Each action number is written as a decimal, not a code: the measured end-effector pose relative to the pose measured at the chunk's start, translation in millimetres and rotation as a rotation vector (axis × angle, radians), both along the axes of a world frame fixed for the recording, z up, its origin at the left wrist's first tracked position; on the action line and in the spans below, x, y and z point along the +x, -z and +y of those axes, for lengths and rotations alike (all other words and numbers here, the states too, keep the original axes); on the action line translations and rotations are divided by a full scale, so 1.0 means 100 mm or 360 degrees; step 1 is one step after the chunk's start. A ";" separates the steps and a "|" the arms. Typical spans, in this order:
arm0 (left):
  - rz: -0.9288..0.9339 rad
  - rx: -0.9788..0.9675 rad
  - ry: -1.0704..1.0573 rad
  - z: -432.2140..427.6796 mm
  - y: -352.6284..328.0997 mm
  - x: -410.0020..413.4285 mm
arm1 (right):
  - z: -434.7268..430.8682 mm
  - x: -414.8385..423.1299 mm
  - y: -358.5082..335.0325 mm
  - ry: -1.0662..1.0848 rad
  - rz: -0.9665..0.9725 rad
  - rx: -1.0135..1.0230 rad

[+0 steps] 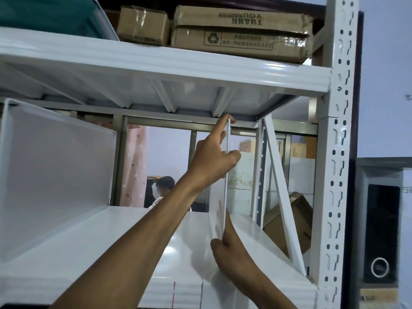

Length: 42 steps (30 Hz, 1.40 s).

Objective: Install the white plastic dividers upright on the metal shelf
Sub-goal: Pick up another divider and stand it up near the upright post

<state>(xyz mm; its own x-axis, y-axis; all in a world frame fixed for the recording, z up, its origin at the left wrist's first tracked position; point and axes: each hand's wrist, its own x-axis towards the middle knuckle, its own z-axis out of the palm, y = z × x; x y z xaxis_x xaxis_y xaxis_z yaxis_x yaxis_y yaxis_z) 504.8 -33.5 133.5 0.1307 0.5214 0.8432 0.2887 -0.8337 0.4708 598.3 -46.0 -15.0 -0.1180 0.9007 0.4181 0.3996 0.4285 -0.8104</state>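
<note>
Divider (pixel 225 175) stands nearly upright and edge-on in the right part of the bay, its top under the upper shelf (pixel 156 63) and its foot just above the lower shelf (pixel 89 253), between the two hands. Biggest thing here is the rack: the upper shelf carries boxes (pixel 240 32), the lower one is bare at this spot, and the slotted post (pixel 334 175) closes the right side. A second divider (pixel 55 170) already stands upright at the left of the bay, well apart from this one.

The left hand (pixel 214 159) is clamped on the divider's front edge high up, forefinger stretched to the top corner where it meets the underside of the upper shelf. The right hand (pixel 227 244) pinches the same edge low down, thumb and fingers closed on it.

To do this step well, I judge the top should be seated first against the underside, guided by that forefinger, then the foot pressed down and squared so the panel is not tilted. Matching the lean of the left divider would help; thin plastic may bow if squeezed hard
</note>
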 end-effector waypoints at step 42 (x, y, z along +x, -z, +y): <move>0.0143 -0.0257 0.0074 -0.18 0.52 -0.35 | -0.26 0.59 0.06 0.0035 -0.1109 0.0224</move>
